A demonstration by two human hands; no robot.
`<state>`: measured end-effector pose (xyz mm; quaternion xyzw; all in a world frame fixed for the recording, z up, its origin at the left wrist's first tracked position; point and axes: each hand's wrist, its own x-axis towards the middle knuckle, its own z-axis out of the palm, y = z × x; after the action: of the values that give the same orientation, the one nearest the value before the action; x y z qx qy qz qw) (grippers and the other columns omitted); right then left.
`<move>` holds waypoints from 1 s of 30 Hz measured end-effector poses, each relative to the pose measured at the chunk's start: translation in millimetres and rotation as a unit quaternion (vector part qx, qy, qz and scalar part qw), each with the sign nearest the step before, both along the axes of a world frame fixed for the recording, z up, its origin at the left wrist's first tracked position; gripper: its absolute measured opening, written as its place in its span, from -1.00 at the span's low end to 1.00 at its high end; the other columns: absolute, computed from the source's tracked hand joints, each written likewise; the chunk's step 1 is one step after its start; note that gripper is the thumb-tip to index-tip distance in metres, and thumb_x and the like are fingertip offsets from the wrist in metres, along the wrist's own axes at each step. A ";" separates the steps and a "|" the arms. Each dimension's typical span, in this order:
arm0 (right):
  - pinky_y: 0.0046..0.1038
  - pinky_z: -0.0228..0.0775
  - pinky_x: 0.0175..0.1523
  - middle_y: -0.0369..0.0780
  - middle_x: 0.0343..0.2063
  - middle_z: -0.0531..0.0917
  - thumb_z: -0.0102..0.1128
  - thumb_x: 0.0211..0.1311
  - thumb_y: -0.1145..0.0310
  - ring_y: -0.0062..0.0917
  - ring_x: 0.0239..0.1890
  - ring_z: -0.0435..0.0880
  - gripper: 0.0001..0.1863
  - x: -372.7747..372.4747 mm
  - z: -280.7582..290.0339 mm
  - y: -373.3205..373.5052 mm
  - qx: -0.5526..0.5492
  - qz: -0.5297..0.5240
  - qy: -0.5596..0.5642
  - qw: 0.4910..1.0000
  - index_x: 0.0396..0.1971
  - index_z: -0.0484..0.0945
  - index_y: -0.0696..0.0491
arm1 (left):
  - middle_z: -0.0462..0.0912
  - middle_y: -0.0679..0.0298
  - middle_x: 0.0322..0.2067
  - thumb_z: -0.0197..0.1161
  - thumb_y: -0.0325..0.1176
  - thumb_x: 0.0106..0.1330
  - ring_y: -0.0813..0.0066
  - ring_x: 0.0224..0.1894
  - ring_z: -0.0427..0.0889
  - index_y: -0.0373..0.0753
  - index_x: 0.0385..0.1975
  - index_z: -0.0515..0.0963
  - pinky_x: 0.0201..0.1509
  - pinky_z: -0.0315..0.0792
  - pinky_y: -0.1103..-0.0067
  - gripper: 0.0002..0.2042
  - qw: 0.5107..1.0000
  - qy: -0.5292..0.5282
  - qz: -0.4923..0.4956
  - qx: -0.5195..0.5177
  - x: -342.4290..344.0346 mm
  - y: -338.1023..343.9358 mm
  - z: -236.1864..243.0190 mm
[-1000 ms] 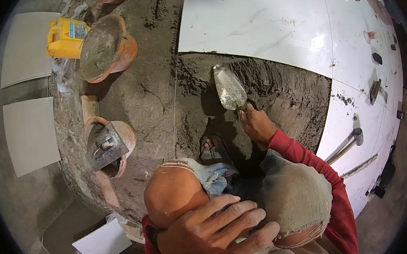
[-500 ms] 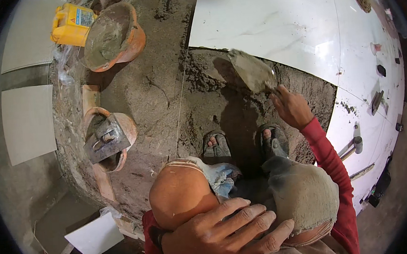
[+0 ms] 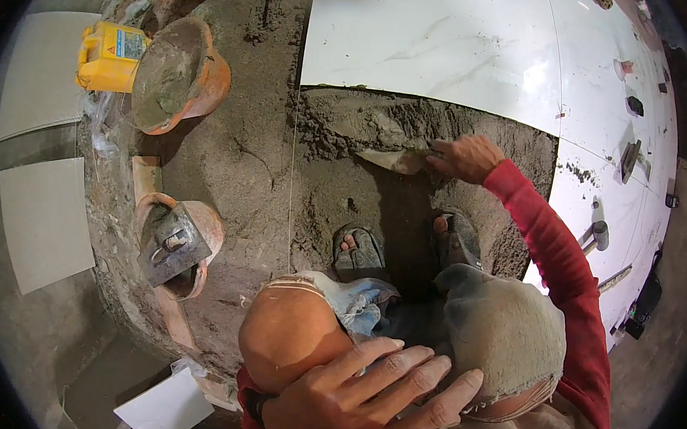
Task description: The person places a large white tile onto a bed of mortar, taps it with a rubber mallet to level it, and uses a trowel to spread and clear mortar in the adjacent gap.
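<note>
My right hand (image 3: 469, 158) is closed round the handle of a pointing trowel (image 3: 397, 160), whose mortar-coated blade is tilted low over the wet mortar bed (image 3: 343, 202). A small heap of mortar (image 3: 381, 130) lies just beyond the blade, short of the edge of a large white marbled tile (image 3: 435, 37). Fingers spread, my left hand (image 3: 372, 396) rests across my lap by the left knee and holds nothing. Both feet, in dark sandals, stand on the mortar, with the trowel a little ahead of them.
A mortar-filled orange bucket (image 3: 171, 79) stands beside a yellow jerrycan (image 3: 112, 57) at far left. Nearer, a flat float (image 3: 174, 246) lies across a smaller bucket (image 3: 210, 224). A string line (image 3: 291, 182) crosses the bed. On the right-hand tiles lies a mallet (image 3: 600, 235).
My right hand has drawn the trowel nearer and slightly left, turning its blade from raised over the bed to low and sideways. Fresh mortar shows beyond it. The left hand stays put.
</note>
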<state>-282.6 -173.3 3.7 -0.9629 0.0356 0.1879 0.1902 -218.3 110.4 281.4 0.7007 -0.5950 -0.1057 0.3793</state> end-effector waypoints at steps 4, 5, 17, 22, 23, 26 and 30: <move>-0.15 0.47 -0.47 -0.14 -0.58 0.65 0.07 0.41 -0.06 -0.21 -0.54 0.68 -0.64 -5.0 -7.9 8.2 -0.086 -0.006 -0.056 0.995 -0.18 0.54 -0.06 | 0.68 0.42 -0.27 0.33 -0.15 0.20 0.48 -0.24 0.70 0.01 -0.02 0.63 -0.13 0.54 0.53 -0.67 0.999 -0.024 0.007 -0.022 -2.4 1.6 -10.4; -0.15 0.48 -0.46 -0.14 -0.53 0.66 0.08 0.40 -0.06 -0.21 -0.53 0.68 -0.65 -14.8 -9.0 11.0 -0.103 -0.017 -0.084 0.991 -0.16 0.55 -0.07 | 0.68 0.43 -0.26 0.33 -0.15 0.20 0.48 -0.24 0.70 0.02 -0.02 0.63 -0.12 0.54 0.52 -0.66 0.999 -0.028 0.003 -0.031 -2.6 0.1 -13.0; -0.29 0.40 -0.44 -0.17 -0.62 0.59 0.22 0.39 0.16 -0.41 -0.59 0.58 -0.72 -175.1 63.0 14.9 0.213 -0.354 -0.041 0.910 -0.19 0.62 0.10 | 0.71 0.28 -0.15 0.39 -0.11 0.31 0.38 -0.18 0.73 -0.17 0.00 0.58 -0.05 0.56 0.43 -0.63 0.988 0.043 -0.123 0.077 12.1 -12.7 6.3; -0.47 0.28 -0.54 -0.33 -0.71 0.47 0.06 0.50 0.11 -0.67 -0.66 0.42 -0.60 -224.2 69.8 -31.7 0.195 -0.478 0.008 0.856 -0.29 0.63 0.18 | 0.71 0.22 -0.13 0.47 -0.19 0.22 0.26 -0.14 0.73 -0.25 0.02 0.57 -0.04 0.56 0.40 -0.57 0.977 0.085 -0.173 0.086 11.0 -15.4 4.7; -0.48 0.27 -0.56 -0.34 -0.72 0.46 0.06 0.51 0.10 -0.69 -0.68 0.39 -0.59 -216.5 72.9 -36.5 0.180 -0.465 -0.003 0.867 -0.28 0.63 0.18 | 0.71 0.21 -0.13 0.43 -0.19 0.25 0.26 -0.13 0.73 -0.25 0.04 0.57 -0.02 0.55 0.40 -0.58 0.979 0.076 -0.165 0.092 11.7 -13.6 5.6; -0.51 0.25 -0.60 -0.37 -0.73 0.44 0.05 0.52 0.10 -0.71 -0.72 0.37 -0.59 -212.5 88.4 -35.6 0.185 -0.448 -0.006 0.875 -0.25 0.63 0.18 | 0.71 0.17 -0.13 0.32 -0.16 0.34 0.27 -0.09 0.71 -0.26 0.07 0.59 0.03 0.52 0.40 -0.60 0.985 0.041 -0.130 0.106 10.3 -12.1 5.9; -0.23 0.42 -0.48 -0.14 -0.67 0.57 0.14 0.44 0.16 -0.33 -0.65 0.56 -0.71 -240.9 61.1 4.0 0.034 -0.425 -0.052 0.903 -0.23 0.53 0.12 | 0.72 0.17 -0.14 0.33 -0.15 0.33 0.30 -0.08 0.71 -0.29 0.12 0.57 0.04 0.50 0.43 -0.55 0.987 0.086 -0.112 0.078 14.9 -9.0 -2.7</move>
<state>-523.5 -169.3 64.8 -0.8579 0.4250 0.0402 0.2861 -203.4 101.4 278.7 0.6458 -0.6246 -0.2535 0.3586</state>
